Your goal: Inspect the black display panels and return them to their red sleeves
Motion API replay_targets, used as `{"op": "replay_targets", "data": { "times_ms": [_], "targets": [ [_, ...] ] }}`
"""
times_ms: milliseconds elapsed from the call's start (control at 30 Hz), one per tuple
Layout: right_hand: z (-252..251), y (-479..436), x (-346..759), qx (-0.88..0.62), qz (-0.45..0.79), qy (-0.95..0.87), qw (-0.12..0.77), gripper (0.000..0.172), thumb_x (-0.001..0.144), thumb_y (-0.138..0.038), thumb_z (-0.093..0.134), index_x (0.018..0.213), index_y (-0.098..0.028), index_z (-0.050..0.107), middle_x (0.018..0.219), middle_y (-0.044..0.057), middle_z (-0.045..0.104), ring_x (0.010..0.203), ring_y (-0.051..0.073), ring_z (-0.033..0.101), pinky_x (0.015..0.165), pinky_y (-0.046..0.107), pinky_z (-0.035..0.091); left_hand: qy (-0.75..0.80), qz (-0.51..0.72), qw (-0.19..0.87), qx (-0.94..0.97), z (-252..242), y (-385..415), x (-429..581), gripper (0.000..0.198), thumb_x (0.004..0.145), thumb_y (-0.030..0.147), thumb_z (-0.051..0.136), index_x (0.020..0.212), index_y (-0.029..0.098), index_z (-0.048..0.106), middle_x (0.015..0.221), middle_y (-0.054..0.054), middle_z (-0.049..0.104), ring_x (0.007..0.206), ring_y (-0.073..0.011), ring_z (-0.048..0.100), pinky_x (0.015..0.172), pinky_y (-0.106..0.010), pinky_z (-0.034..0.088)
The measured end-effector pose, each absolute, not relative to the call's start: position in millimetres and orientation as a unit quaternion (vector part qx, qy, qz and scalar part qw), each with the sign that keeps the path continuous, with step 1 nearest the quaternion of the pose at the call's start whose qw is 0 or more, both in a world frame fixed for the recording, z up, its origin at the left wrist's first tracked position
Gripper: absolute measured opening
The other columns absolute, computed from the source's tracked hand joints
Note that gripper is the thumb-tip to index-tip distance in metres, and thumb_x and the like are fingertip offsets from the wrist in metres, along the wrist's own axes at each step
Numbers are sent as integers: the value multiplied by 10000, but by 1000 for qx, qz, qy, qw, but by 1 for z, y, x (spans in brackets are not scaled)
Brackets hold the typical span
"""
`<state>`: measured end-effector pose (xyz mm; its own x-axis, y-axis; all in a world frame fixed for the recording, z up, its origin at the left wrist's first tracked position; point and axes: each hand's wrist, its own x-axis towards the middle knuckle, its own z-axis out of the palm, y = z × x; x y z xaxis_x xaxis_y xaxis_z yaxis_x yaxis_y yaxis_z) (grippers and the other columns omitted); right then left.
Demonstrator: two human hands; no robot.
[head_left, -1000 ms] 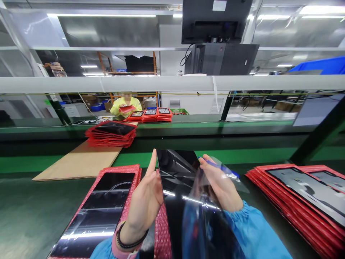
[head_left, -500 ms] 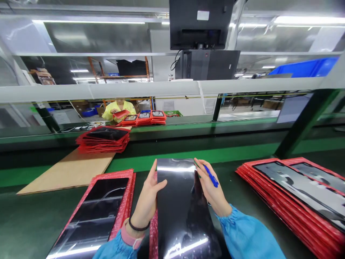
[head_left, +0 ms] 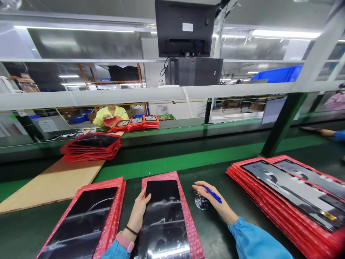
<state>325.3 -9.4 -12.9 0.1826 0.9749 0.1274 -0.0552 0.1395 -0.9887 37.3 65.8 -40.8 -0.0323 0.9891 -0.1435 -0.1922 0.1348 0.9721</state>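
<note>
A black glossy screen panel (head_left: 165, 216) lies over a sheet of red bubble wrap (head_left: 190, 223) in front of me. My left hand (head_left: 138, 210) grips the panel's upper left edge, with the thumb on its face. To the right of the wrap, apart from the panel, my right hand (head_left: 211, 198) is just above the table with a blue pen (head_left: 212, 194) tucked between its fingers. Beneath that hand is a small clear, shiny object (head_left: 201, 201), whose kind I cannot make out; whether the fingers touch it is unclear.
Another black panel (head_left: 83, 216) rests on red bubble wrap at the left. Stacked panels in red wrap (head_left: 269, 201) stand at the right. A red-wrapped pile (head_left: 91, 146) sits on a wooden board (head_left: 54, 183). Across the bench, a person in yellow (head_left: 110, 115) handles a red item.
The panel has come down from both hands onto the red wrap. My right hand has let go of it and moved right, keeping the pen. The view has turned slightly right.
</note>
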Motion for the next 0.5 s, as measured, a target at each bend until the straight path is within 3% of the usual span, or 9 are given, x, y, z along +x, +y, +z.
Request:
{"op": "replay_targets", "data": {
  "times_ms": [200,300,367,433,500],
  "targets": [
    [-25,-9,327,-488,441,-468,591,357,771,-358,690,1065,-162,637,1090,168,715,974,268,693,904,466,491,522,545,499,426,-43,57,40,395,850,191,583,1235,158,504,1375,-120,483,1280,-266,431,1071,-517,301],
    [-24,-17,329,-482,417,-503,583,413,801,-338,655,1183,-211,562,1257,148,629,1096,237,636,954,443,461,531,546,486,429,-39,47,30,471,792,116,606,1245,131,475,1470,-138,367,1370,-229,298,1142,-379,179],
    [-25,-19,333,-484,397,-534,568,546,703,-270,743,1209,-233,543,1311,126,593,1173,237,583,988,429,440,548,532,497,410,-37,36,20,499,741,91,627,1218,98,479,1508,-174,283,1405,-226,210,1148,-298,106],
    [-28,-14,337,-495,373,-560,549,638,577,-185,807,1172,-225,579,1263,114,632,1181,258,576,1026,439,406,563,510,529,378,-34,24,8,515,721,87,615,1210,60,459,1495,-235,272,1400,-271,220,1147,-337,131],
    [-33,-4,341,-517,344,-573,535,603,542,-158,802,1115,-209,620,1173,111,687,1119,285,618,1040,473,388,568,486,569,341,-30,12,-3,504,731,98,585,1208,38,433,1450,-283,322,1361,-331,304,1121,-436,225]
  ]
}}
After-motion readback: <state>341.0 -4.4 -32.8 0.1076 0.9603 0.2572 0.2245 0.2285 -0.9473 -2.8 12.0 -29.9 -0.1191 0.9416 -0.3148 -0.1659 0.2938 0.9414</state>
